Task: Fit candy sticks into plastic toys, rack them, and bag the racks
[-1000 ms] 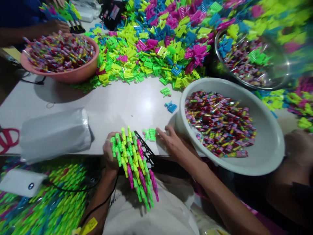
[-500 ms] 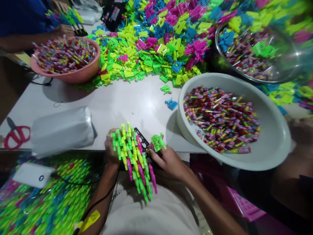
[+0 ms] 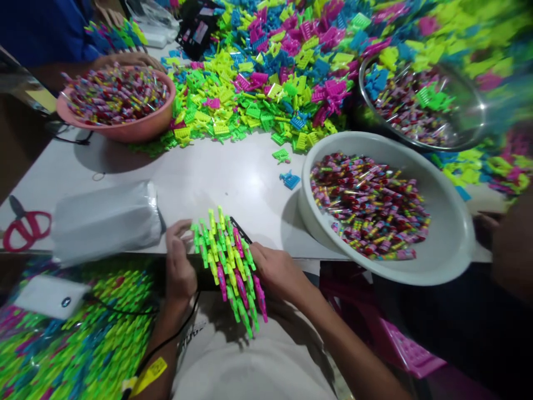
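A dense bunch of green, yellow and pink plastic toy pieces (image 3: 227, 261) stands in rows in front of my body. Behind it shows part of a black perforated rack (image 3: 240, 229). My left hand (image 3: 180, 264) is at the bunch's left side, fingers loosely bent and apart, with nothing visible in them. On the right, my right hand (image 3: 278, 272) closes at the black rack's edge; its fingertips are partly hidden behind the pieces.
A grey-white basin (image 3: 452, 244) of small wrapped candy tubes is at right, near a steel bowl (image 3: 470, 139). Loose plastic pieces (image 3: 266, 72) heap up behind. At left are a pink basin (image 3: 129, 130), a plastic packet (image 3: 104, 216), red scissors (image 3: 27, 230) and a co-worker's hand (image 3: 129, 60).
The green piece in my right hand has gone out of sight as that hand moved in against the rack. My left hand has shifted left, away from the bunch, its fingers loosening.
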Demonstrator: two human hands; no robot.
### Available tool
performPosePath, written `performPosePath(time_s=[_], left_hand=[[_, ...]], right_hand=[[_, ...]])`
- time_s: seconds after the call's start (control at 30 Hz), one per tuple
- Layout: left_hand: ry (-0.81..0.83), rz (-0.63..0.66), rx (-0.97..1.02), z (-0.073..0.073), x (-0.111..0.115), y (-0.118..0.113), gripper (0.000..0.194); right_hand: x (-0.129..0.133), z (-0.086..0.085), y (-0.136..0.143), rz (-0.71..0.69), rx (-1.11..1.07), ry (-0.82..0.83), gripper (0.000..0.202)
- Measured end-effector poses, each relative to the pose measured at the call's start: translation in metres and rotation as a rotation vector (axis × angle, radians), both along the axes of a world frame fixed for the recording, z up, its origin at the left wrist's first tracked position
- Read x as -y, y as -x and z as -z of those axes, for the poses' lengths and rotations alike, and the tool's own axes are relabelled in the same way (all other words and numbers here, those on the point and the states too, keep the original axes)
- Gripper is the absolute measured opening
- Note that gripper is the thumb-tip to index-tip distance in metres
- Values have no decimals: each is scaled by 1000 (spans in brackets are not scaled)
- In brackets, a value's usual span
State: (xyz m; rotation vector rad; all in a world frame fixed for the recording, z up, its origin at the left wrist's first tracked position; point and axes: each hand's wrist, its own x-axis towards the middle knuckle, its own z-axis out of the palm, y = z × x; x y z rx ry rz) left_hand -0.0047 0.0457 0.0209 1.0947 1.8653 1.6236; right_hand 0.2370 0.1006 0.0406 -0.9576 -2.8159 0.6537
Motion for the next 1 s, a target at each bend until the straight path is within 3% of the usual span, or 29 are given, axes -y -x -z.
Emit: performPosePath(time_s=[0.07, 0.17, 0.33, 0.47, 0.57, 0.67, 0.73, 0.8, 0.9, 1.0], left_hand=[[-68, -10, -38, 0, 17, 0, 50], [-60, 44, 29, 7, 40, -7, 56], [-23, 186, 188, 17, 57, -23, 68], [-48, 279, 124, 28, 52, -18, 82], [-6, 327, 77, 37, 45, -10, 104], [45, 287, -7, 38, 34, -6, 120], [71, 176, -87, 32, 24, -6, 115], [63, 85, -143, 24, 12, -4, 97], [0, 33, -157, 14, -2, 2, 75], [-53, -64, -134, 9, 6, 12, 87]], right_hand=[[-1, -2, 1, 8, 2, 10, 12], [-2, 1, 9, 62, -17, 24, 16], [-15, 10, 51, 202, -129, 107, 20], [-29, 7, 81, 235, -206, 121, 23], [-35, 3, 90, 236, -248, 129, 22], [-41, 5, 96, 233, -280, 142, 22], [-45, 7, 103, 229, -295, 151, 22], [-47, 5, 109, 222, -303, 155, 20], [-40, -18, 99, 219, -370, 147, 24], [-30, -63, 46, 315, -544, 43, 28]])
